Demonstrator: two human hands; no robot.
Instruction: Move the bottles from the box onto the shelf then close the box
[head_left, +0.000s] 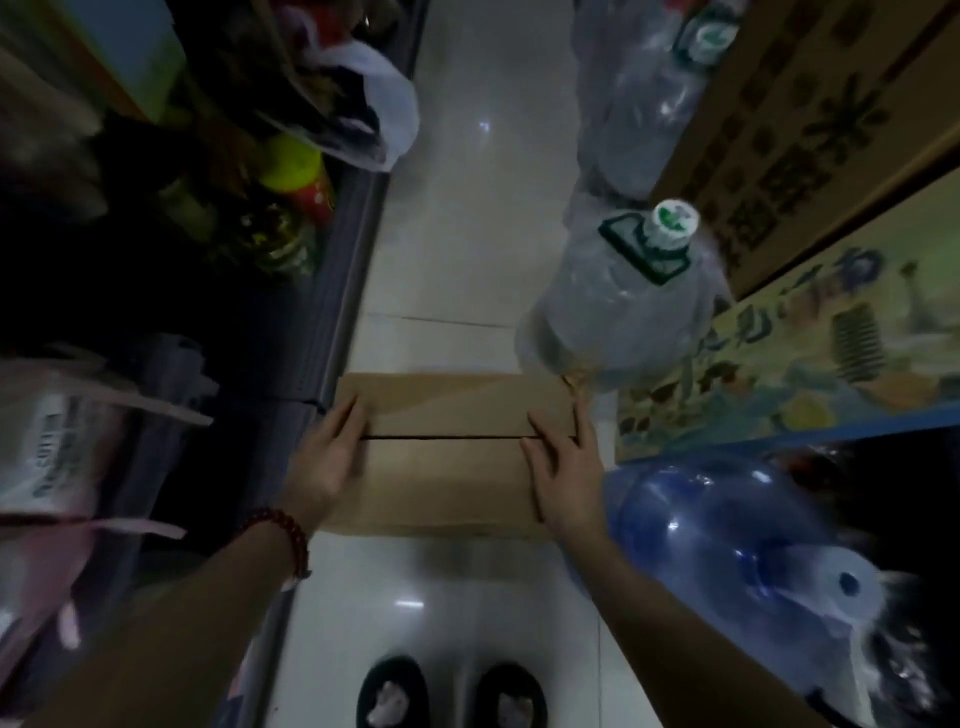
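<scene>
One cardboard box (447, 457) on the floor (467, 208), flaps down with a thin seam across the middle. Two hands flat on top, fingers spread, gripping nothing: left hand (324, 457) at the left edge, right hand (563, 467) at the right. Shelf (332, 312) just left, bottles on it too blurry to count.

Water jugs (628, 306) – clear, blue (727, 540) – on tiled floor (467, 208).
</scene>
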